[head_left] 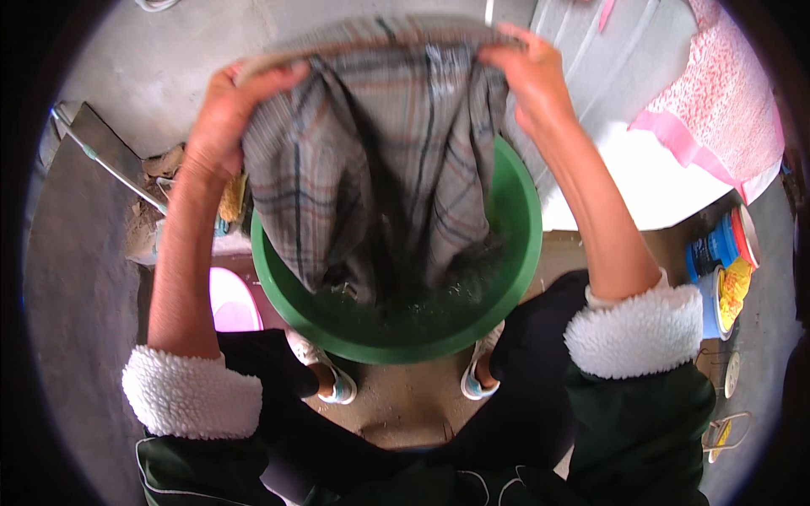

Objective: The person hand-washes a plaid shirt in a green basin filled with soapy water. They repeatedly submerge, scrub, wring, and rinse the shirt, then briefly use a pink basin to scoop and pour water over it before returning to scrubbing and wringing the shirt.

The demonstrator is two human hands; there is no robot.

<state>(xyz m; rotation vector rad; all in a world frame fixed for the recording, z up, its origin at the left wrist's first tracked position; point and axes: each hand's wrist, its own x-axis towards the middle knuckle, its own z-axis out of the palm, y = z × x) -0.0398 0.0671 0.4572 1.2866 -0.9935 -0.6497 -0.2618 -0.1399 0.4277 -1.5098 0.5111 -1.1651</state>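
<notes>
A grey plaid garment (405,110) with brown and dark stripes hangs stretched between my two hands. My left hand (236,110) is closed on its upper left edge, thumb laid over the cloth. At the upper right edge, my right hand (531,72) grips the fabric between thumb and fingers. The lower folds droop into a round green basin (405,350) between my legs. Water with some foam shows inside the basin around the hanging cloth. Whether the garment is trousers or a shirt I cannot tell for sure.
To the left of the basin is a pink basin (232,299), partly hidden. Blue containers (713,249) and a yellow cloth (734,291) are at the right. A pink-and-white patterned cloth (709,110) drapes at the upper right. My shoes (342,388) flank the basin.
</notes>
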